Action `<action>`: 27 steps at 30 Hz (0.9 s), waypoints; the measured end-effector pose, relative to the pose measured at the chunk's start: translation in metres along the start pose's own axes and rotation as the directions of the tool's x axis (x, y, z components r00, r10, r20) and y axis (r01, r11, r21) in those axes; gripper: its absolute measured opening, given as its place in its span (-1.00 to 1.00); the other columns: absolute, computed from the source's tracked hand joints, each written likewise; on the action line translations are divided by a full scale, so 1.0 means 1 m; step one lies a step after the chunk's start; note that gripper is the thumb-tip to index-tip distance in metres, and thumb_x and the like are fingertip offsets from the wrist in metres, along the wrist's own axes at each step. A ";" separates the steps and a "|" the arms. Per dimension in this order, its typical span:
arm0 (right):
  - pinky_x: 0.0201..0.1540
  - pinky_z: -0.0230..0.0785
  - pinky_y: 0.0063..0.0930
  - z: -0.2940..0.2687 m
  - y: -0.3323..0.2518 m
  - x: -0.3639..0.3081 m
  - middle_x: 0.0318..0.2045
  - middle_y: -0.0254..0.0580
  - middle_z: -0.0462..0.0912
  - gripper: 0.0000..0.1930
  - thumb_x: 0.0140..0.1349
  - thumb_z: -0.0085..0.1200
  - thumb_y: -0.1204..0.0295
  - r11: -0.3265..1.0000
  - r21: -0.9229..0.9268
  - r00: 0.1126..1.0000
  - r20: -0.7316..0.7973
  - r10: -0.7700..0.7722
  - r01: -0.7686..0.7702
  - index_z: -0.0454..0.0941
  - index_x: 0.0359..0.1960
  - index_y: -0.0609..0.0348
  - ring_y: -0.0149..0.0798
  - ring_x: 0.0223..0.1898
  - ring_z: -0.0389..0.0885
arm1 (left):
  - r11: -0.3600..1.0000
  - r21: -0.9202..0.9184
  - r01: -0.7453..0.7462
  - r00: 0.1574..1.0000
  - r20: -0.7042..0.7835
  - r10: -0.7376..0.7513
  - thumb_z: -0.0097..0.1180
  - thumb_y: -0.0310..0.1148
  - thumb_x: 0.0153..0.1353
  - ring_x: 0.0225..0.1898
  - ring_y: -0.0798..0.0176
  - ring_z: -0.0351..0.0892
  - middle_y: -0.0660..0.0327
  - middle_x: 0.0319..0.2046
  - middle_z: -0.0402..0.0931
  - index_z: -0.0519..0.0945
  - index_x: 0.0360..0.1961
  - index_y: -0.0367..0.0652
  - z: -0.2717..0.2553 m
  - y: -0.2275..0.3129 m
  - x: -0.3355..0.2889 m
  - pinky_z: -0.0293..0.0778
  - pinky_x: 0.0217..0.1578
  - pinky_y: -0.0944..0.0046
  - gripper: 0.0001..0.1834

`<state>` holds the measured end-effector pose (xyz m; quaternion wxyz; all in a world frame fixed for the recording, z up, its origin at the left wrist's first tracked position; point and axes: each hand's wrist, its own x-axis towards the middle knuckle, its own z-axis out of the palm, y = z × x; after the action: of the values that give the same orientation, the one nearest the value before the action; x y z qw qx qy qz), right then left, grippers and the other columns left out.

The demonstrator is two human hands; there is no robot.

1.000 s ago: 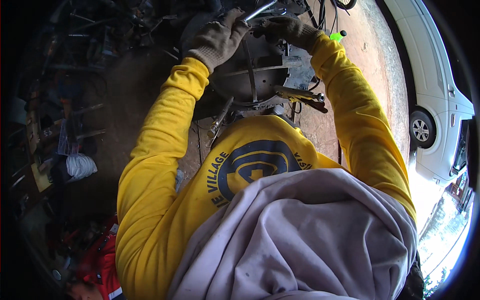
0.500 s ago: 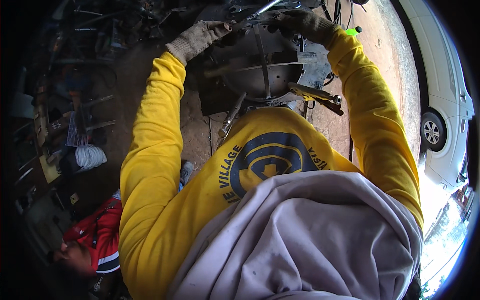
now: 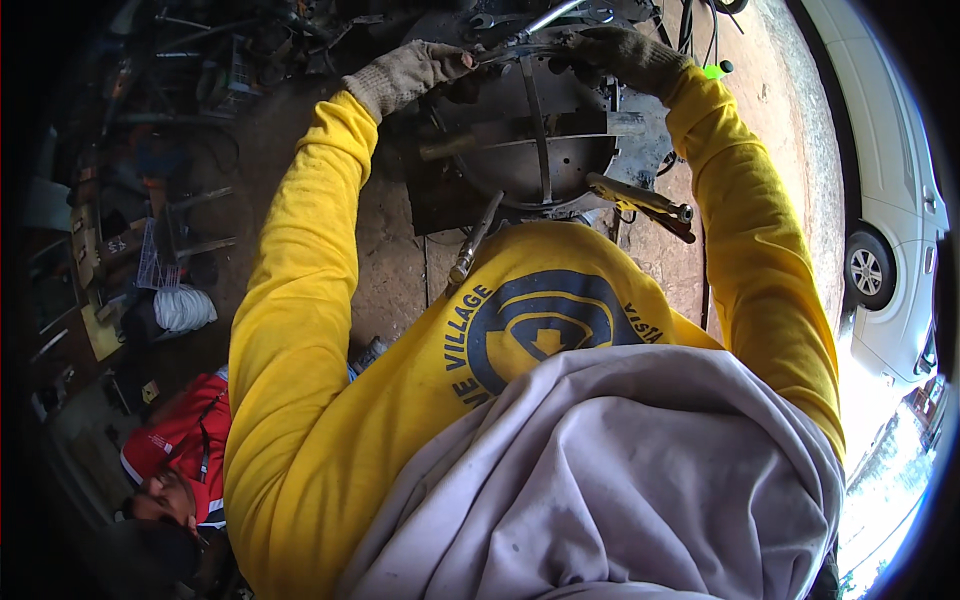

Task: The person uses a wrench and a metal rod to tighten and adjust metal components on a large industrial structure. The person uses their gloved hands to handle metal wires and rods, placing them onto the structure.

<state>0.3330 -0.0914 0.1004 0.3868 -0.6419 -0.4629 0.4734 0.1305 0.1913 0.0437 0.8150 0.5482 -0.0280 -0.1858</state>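
Note:
My left hand (image 3: 412,78), in a grey-brown knit glove with a bare fingertip showing, closes on the left end of a dark, slightly curved metal strip (image 3: 520,50). At the strip's other end is my right hand (image 3: 628,60), gloved alike, its fingers bent around the metal and partly lost in shadow. Below the strip lies a round dark metal plate (image 3: 500,165), crossed by a flat upright bar (image 3: 534,120) and a horizontal one. Locking pliers (image 3: 476,240) grip its near left edge; another clamp-like tool (image 3: 640,197) sits at the near right edge.
Wrenches (image 3: 490,19) and a shiny rod (image 3: 552,16) lie beyond my hands. Black cables hang near a bright green handle (image 3: 716,70). Tools and scrap crowd the dark left side, where a person in red (image 3: 185,435) is close by. A white car (image 3: 885,200) stands at right.
Both hands stay on the strip. The view has shifted slightly, so the plate and tools appear a little lower and further right. The person in red has leaned or shifted.

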 end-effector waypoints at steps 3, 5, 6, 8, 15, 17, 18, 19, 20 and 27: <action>-0.08 0.47 -0.47 -0.008 0.008 -0.005 -0.13 -0.25 0.71 -0.63 0.47 -0.05 0.20 0.996 -0.077 0.999 -0.006 -0.046 0.046 0.57 0.14 0.13 -0.42 -0.16 0.60 | 0.982 0.168 0.083 0.995 -0.072 -0.072 0.11 -0.55 0.23 -0.34 0.63 0.33 0.40 -0.28 0.49 0.59 0.04 -0.33 0.004 0.001 0.013 0.25 -0.35 0.64 -0.67; -0.06 0.47 -0.47 -0.008 0.007 -0.001 -0.12 -0.24 0.71 -0.63 0.48 -0.06 0.20 0.988 -0.128 0.996 0.019 -0.084 0.085 0.56 0.15 0.13 -0.41 -0.15 0.60 | 0.997 -0.004 0.075 0.994 0.082 -0.075 0.07 -0.61 0.21 -0.36 0.63 0.34 0.36 -0.25 0.50 0.58 0.06 -0.33 -0.012 -0.006 0.014 0.26 -0.35 0.67 -0.64; -0.05 0.47 -0.47 -0.008 0.006 0.001 -0.11 -0.24 0.71 -0.63 0.48 -0.06 0.20 0.982 -0.154 0.994 0.038 -0.101 0.105 0.56 0.16 0.13 -0.41 -0.14 0.61 | 0.996 -0.037 0.085 0.994 0.071 -0.082 0.08 -0.60 0.21 -0.29 0.56 0.42 0.29 -0.17 0.54 0.60 0.05 -0.32 -0.025 -0.013 0.011 0.33 -0.26 0.61 -0.65; -0.03 0.47 -0.46 -0.007 0.003 0.001 -0.11 -0.23 0.71 -0.63 0.48 -0.07 0.21 0.967 -0.206 0.989 0.062 -0.136 0.146 0.55 0.16 0.13 -0.40 -0.13 0.61 | 0.989 -0.105 0.104 0.994 0.056 -0.098 0.10 -0.59 0.20 -0.15 0.42 0.58 0.15 -0.03 0.61 0.63 0.01 -0.30 -0.046 -0.024 0.007 0.49 -0.08 0.49 -0.67; 0.05 0.47 -0.45 -0.015 0.008 0.000 -0.07 -0.20 0.70 -0.62 0.50 -0.11 0.21 0.914 -0.337 0.974 0.109 -0.199 0.224 0.53 0.19 0.13 -0.38 -0.08 0.63 | 0.990 -0.056 0.129 0.991 -0.024 -0.130 0.06 -0.58 0.25 -0.20 0.44 0.45 0.25 -0.17 0.50 0.58 0.06 -0.34 -0.036 -0.024 0.011 0.34 -0.13 0.45 -0.66; 0.08 0.46 -0.45 -0.017 0.011 0.004 -0.06 -0.19 0.70 -0.62 0.51 -0.12 0.21 0.878 -0.393 0.962 0.133 -0.239 0.272 0.52 0.20 0.13 -0.38 -0.07 0.64 | 0.997 -0.016 0.079 0.997 -0.005 -0.079 0.01 -0.59 0.31 -0.44 0.66 0.31 0.48 -0.39 0.40 0.52 0.14 -0.40 -0.033 -0.022 0.009 0.22 -0.45 0.69 -0.63; 0.09 0.46 -0.45 -0.019 0.012 0.006 -0.06 -0.18 0.70 -0.61 0.51 -0.13 0.22 0.851 -0.426 0.951 0.154 -0.267 0.308 0.52 0.20 0.13 -0.37 -0.06 0.64 | 0.999 0.008 0.048 0.999 0.002 -0.048 0.01 -0.61 0.25 -0.21 0.47 0.45 0.25 -0.17 0.50 0.55 0.07 -0.37 -0.032 -0.021 0.008 0.33 -0.14 0.51 -0.65; 0.10 0.46 -0.45 -0.019 0.010 0.009 -0.06 -0.18 0.70 -0.61 0.51 -0.13 0.22 0.825 -0.453 0.941 0.173 -0.292 0.339 0.52 0.21 0.13 -0.37 -0.05 0.64 | 0.999 0.021 0.032 0.999 0.005 -0.032 0.01 -0.62 0.21 -0.10 0.37 0.52 0.13 -0.07 0.54 0.57 0.04 -0.35 -0.030 -0.018 0.006 0.38 0.02 0.41 -0.65; 0.11 0.46 -0.45 -0.018 0.010 0.010 -0.05 -0.17 0.70 -0.61 0.51 -0.14 0.22 0.813 -0.465 0.936 0.182 -0.301 0.352 0.51 0.21 0.13 -0.37 -0.05 0.65 | 0.999 0.033 0.016 1.000 0.009 -0.017 0.01 -0.62 0.18 0.02 0.27 0.60 0.01 0.04 0.59 0.58 0.00 -0.33 -0.027 -0.017 0.005 0.43 0.17 0.32 -0.66; 0.04 0.48 -0.42 -0.001 0.011 -0.002 -0.21 -0.23 0.71 -0.60 0.51 -0.17 0.13 0.930 -0.305 0.978 0.040 -0.203 0.205 0.62 0.06 0.09 -0.38 -0.12 0.66 | 0.973 -0.140 0.182 0.980 0.113 -0.167 -0.08 -0.62 0.24 -0.38 0.70 0.26 0.45 -0.43 0.33 0.56 -0.03 -0.33 -0.026 -0.008 0.009 0.22 -0.34 0.69 -0.70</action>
<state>0.3358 -0.0968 0.0907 0.3273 -0.6409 -0.5967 0.3551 0.1434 0.2086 0.0246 0.8318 0.4759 -0.0067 -0.2855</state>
